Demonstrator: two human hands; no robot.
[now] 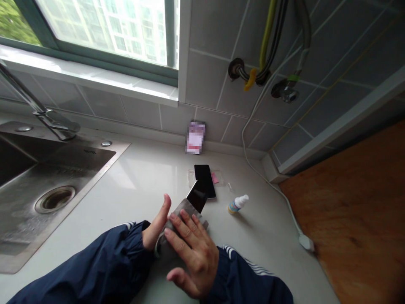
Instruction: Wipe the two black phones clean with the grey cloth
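A dark smartphone (198, 195) slants up from between my hands, its lower part covered by a grey cloth (186, 207). My left hand (160, 226) is under the cloth and phone, thumb stretched up and away; its other fingers are hidden. On top, my right hand (193, 249) lies flat on the cloth, fingers extended and thumb out to the side. Just beyond, a second black phone (202, 175) lies on the counter, partly over a clear plastic case (191, 177) with a pink piece (215, 177) near it.
A small spray bottle (237, 204) with yellowish liquid stands right of the phones. Against the tiled wall leans a pixelated upright object (195, 137). At left are a steel sink (118, 153) and faucet (57, 122). A white cable (268, 181) runs down to a plug end (306, 242).
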